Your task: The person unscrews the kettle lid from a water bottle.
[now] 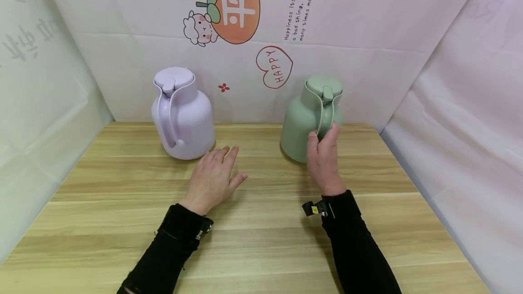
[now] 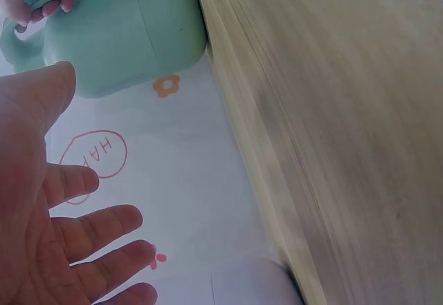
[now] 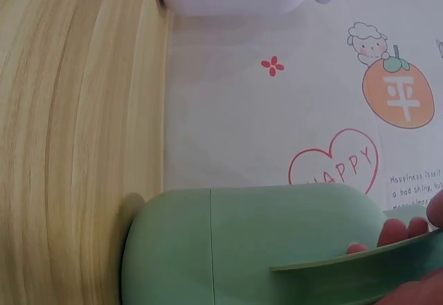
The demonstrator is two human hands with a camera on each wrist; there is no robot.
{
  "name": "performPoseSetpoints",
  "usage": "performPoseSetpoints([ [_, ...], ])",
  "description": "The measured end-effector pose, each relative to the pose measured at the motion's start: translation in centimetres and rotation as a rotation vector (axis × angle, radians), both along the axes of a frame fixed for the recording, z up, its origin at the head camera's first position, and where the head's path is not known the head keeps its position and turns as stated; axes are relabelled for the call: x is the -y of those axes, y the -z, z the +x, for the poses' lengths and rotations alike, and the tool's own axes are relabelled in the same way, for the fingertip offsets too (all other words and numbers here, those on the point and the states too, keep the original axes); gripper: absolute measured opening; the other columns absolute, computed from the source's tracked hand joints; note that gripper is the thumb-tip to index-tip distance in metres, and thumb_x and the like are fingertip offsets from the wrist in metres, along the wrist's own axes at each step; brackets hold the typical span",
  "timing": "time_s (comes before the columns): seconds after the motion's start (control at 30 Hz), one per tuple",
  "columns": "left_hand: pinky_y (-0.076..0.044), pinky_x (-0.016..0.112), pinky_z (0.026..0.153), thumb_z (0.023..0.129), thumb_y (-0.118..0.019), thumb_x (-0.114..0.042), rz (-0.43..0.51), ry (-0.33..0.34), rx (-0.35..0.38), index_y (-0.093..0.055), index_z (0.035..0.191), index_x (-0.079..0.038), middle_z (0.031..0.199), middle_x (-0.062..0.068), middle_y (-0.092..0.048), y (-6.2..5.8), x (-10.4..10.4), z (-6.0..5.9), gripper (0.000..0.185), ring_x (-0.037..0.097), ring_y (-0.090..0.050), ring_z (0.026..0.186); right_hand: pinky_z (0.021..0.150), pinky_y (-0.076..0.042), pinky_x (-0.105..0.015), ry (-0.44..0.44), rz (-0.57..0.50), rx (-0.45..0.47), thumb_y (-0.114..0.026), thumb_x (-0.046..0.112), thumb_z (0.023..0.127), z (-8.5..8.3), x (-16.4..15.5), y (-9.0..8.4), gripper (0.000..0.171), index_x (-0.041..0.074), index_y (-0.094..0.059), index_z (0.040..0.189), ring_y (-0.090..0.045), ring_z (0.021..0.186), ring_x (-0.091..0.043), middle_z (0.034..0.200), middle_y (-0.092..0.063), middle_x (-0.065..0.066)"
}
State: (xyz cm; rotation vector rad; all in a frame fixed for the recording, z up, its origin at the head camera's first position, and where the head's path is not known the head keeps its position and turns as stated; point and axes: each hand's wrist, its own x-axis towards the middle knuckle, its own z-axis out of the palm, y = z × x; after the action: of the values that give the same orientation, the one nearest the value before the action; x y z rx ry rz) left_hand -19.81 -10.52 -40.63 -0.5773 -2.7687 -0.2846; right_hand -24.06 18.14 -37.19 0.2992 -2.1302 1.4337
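A green jug (image 1: 304,119) with a lid and handle stands at the back right of the wooden table (image 1: 261,239). My right hand (image 1: 323,158) grips its handle, fingers curled round it; the fingertips (image 3: 394,234) show behind the handle in the right wrist view. A lilac jug (image 1: 182,112) stands upright at the back left, its handle toward me. My left hand (image 1: 214,176) lies open on the table just right of the lilac jug, fingers spread, holding nothing. The left wrist view shows its open palm (image 2: 41,201) and the green jug (image 2: 118,35).
A white printed backdrop (image 1: 261,35) with an orange fruit, a sheep and a "HAPPY" heart rises behind the jugs. White sheets wall in both sides. The table's front half holds only my black-sleeved forearms.
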Motion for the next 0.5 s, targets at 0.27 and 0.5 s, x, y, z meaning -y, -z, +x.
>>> performPoseSetpoints([
  [0.27,-0.038,0.053,0.119,0.102,-0.06,-0.056,-0.001,0.01,-0.022,-0.043,0.157,-0.006,0.149,0.024,-0.055,-0.1,-0.1,0.1,0.077,0.041,-0.052,0.139,0.115,-0.034,-0.054,-0.006,-0.065,0.015,-0.042,-0.002,0.103,1.6,1.5,-1.7,0.048,-0.004,-0.023,0.148,-0.043,0.136,-0.038,0.149,-0.038,-0.029],
  [0.5,-0.039,0.053,0.119,0.102,-0.06,-0.056,0.004,0.012,-0.029,-0.043,0.157,-0.006,0.148,0.024,-0.056,-0.2,-0.1,0.2,0.077,0.041,-0.052,0.139,0.106,-0.037,-0.052,0.0,-0.094,0.03,-0.042,-0.001,0.102,3.0,2.5,-3.0,0.037,-0.008,-0.029,0.136,-0.045,0.123,-0.041,0.135,-0.041,-0.035],
])
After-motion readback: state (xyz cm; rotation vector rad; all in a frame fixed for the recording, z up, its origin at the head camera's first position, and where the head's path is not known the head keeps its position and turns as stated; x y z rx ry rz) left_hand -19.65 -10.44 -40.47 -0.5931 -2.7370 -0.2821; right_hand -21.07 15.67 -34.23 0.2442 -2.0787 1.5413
